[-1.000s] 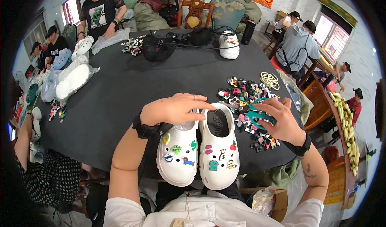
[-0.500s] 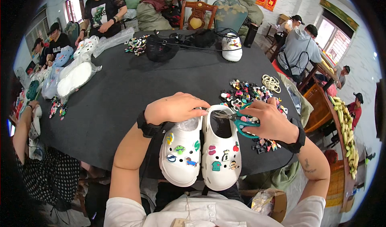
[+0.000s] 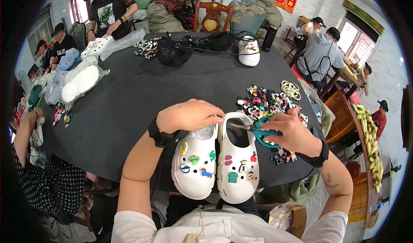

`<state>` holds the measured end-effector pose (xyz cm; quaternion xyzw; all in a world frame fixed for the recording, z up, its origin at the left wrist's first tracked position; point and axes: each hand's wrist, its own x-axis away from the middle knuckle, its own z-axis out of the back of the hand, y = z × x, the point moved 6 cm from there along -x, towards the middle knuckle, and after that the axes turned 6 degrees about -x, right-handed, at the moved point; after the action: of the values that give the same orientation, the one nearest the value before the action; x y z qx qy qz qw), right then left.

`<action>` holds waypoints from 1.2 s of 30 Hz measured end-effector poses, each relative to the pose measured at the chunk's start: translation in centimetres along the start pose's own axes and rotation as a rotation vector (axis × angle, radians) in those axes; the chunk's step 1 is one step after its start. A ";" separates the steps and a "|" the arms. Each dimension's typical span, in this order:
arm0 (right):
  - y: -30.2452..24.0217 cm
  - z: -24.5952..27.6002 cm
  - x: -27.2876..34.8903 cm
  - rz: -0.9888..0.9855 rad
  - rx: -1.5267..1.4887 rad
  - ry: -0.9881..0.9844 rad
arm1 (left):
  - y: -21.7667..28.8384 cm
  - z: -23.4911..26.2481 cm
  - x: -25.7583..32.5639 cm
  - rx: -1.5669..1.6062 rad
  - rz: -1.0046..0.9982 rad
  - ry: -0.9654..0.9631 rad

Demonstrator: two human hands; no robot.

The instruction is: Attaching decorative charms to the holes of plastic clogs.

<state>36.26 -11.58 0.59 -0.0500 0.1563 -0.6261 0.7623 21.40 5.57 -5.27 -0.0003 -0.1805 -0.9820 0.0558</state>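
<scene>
Two white clogs stand side by side at the table's near edge, toes toward me, with colourful shoe charms in their holes. My left hand (image 3: pixel 188 116) pinches near the inner rims of the left clog (image 3: pixel 193 157) and the right clog (image 3: pixel 237 159), where they meet; what exactly lies between the fingertips is hidden. Clear plastic shows inside the left clog. In my right hand (image 3: pixel 293 133) is a pair of scissors (image 3: pixel 261 133) with teal handles. Their metal blades reach over the right clog's opening, pointing toward my left fingertips.
Loose shoe charms (image 3: pixel 261 102) lie beyond my right hand, beside a coil of cream cord (image 3: pixel 290 89). Another white clog (image 3: pixel 248 51), a black cap (image 3: pixel 174 51) and black straps sit at the far side. Plastic-wrapped clogs (image 3: pixel 80 83) lie at left. Other people work around the room.
The scissors and my right hand have shifted slightly right and down over the right clog. Both clogs have moved a touch to the right. My left hand keeps its pinch.
</scene>
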 end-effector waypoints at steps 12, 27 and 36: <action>11.1 2.0 3.9 -0.406 0.004 0.332 | 0.7 4.3 4.9 -0.014 0.111 0.204; 12.0 -3.5 2.9 -0.288 0.769 -0.016 | 4.4 2.0 4.6 -0.083 -0.016 -0.101; 8.5 -3.3 -1.5 -0.369 -0.328 0.209 | 3.6 0.7 2.7 -0.150 -0.012 -0.269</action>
<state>42.99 -7.92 -4.61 -0.1355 0.3216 -0.7226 0.5967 19.11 2.14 -3.31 -0.1347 -0.1122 -0.9842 0.0249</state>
